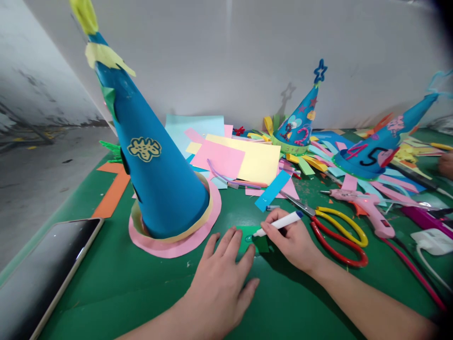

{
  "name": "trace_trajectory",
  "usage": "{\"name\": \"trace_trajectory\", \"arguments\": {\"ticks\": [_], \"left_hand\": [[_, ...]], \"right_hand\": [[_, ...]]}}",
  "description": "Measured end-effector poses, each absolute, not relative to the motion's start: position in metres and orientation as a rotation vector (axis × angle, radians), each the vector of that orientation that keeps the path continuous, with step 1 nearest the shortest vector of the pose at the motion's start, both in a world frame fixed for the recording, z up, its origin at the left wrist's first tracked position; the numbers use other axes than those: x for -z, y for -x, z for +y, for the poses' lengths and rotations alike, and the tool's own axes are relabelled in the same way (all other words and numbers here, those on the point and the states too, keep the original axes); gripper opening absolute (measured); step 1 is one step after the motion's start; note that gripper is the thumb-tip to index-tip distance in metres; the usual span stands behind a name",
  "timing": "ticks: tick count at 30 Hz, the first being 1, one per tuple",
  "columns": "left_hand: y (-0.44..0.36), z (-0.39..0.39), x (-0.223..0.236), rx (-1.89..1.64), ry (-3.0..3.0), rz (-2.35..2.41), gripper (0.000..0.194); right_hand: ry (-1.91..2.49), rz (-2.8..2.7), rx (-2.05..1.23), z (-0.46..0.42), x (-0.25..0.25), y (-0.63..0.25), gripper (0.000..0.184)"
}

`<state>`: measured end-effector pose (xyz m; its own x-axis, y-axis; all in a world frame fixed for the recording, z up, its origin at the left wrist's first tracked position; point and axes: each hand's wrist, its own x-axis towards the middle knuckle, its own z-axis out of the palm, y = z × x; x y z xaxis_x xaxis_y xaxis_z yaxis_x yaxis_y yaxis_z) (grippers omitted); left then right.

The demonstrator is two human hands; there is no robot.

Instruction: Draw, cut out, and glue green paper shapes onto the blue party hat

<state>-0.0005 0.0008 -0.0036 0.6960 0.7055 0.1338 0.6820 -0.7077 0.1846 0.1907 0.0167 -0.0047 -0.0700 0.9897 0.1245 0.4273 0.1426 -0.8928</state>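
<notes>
My right hand (pixel 293 238) is closed around a white marker (pixel 281 223) with a blue end. The marker's tip touches a small green paper piece (pixel 261 243), where a little rounded outline shows. Fingers stretched out, my left hand (pixel 226 271) lies flat with its fingertips on the left part of that paper. Just left of it stands a tall blue paper cone hat (pixel 166 189) with a pink and yellow brim and a yellow-outlined flower shape on its side. Scissors (pixel 339 231) with red and yellow handles rest right behind my right hand.
A phone (pixel 49 278) lies at the left edge. Behind are coloured paper sheets (pixel 258 156), a blue strip (pixel 272 190) and two smaller decorated cone hats (pixel 299 118). A pink glue gun (pixel 368 208) with its cable sits right. Part of another person's hand (pixel 446 165) shows far right.
</notes>
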Motion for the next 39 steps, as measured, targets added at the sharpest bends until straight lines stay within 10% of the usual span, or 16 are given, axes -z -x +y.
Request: {"name": "trace_trajectory", "arguments": {"ticks": [39], "left_hand": [[0.001,0.000,0.006,-0.321,-2.811,1.143,0.041]], "right_hand": [[1.198,-1.195,-0.934,0.027,0.011,-0.196,0.019]]}}
